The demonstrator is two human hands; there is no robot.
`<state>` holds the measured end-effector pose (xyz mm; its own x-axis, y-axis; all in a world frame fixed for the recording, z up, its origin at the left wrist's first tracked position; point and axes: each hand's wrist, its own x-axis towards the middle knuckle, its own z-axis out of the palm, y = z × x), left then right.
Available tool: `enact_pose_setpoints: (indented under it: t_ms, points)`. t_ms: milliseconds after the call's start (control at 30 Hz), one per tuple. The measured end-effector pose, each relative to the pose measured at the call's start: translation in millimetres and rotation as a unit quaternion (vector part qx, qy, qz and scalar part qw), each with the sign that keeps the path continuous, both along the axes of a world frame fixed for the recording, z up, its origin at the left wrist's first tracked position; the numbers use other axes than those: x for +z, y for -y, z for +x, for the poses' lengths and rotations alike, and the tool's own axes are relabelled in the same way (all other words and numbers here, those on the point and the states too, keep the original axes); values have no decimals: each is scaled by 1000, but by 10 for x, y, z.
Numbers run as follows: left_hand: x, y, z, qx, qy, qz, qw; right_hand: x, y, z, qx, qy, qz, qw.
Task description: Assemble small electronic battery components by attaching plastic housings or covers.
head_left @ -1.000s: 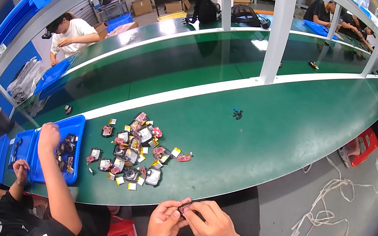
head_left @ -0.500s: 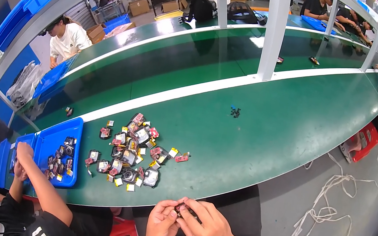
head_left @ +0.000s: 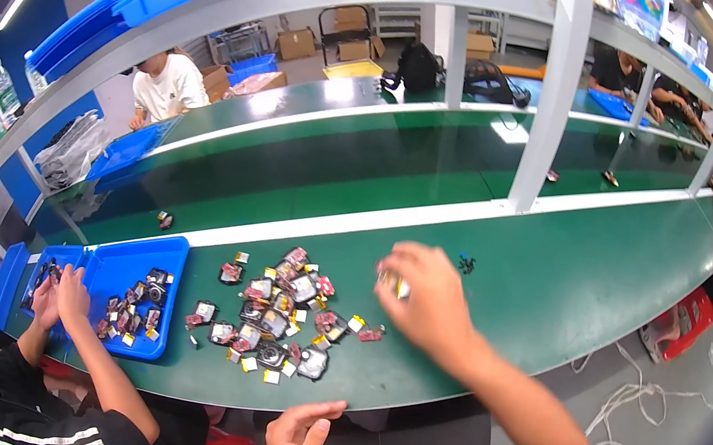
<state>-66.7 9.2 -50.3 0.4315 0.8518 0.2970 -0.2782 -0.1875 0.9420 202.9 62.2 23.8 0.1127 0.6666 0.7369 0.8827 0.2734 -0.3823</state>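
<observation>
My right hand (head_left: 430, 304) is stretched over the green table, right of the pile. Its fingers are curled round a small electronic part (head_left: 403, 288) with a yellow-and-white edge, mostly hidden by the hand. By the table's near edge, my left hand (head_left: 301, 442) is empty, its thumb and fingers apart. The pile (head_left: 276, 313) holds several small black housings with red circuit boards and white-and-yellow battery packs. One red board (head_left: 371, 333) lies at its right side. Beyond my right hand is a little cluster of tiny black parts (head_left: 466, 264).
At left a blue tray (head_left: 181, 260) holds similar assemblies, and a co-worker's hands (head_left: 67, 297) work over its neighbour. A grey-white post (head_left: 548, 94) rises from the white rail (head_left: 279, 226) behind the pile. White cables (head_left: 614, 440) lie on the floor at right.
My hands were together around a small part at the near edge. Now the right has moved out over the table with a part, and the left has let go. The view has shifted.
</observation>
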Motion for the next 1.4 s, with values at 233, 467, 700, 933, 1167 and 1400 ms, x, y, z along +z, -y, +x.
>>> enact_pose_setpoints:
  t_ms: [233,467,700,933,1167,1400]
  points:
    - [10,-247,-15,125,-153,256,946,-369,-1815,1085,-199,-63,-94,973]
    - [65,-235,-42,140,-195,250,938,-495,-2060,1304,-226,0,-149,963]
    - [30,-267,-47,147,-178,241,943,160,-710,333,114,-51,-311,942]
    - [-12,-231,10,149,-165,219,950,-113,47,-148,161,-16,-359,919]
    - [-8,-192,-64,126,-161,191,960,-112,273,-79,90,-51,-377,921]
    - [177,-256,-76,215,-214,324,896,-209,436,-38,69,-80,-314,944]
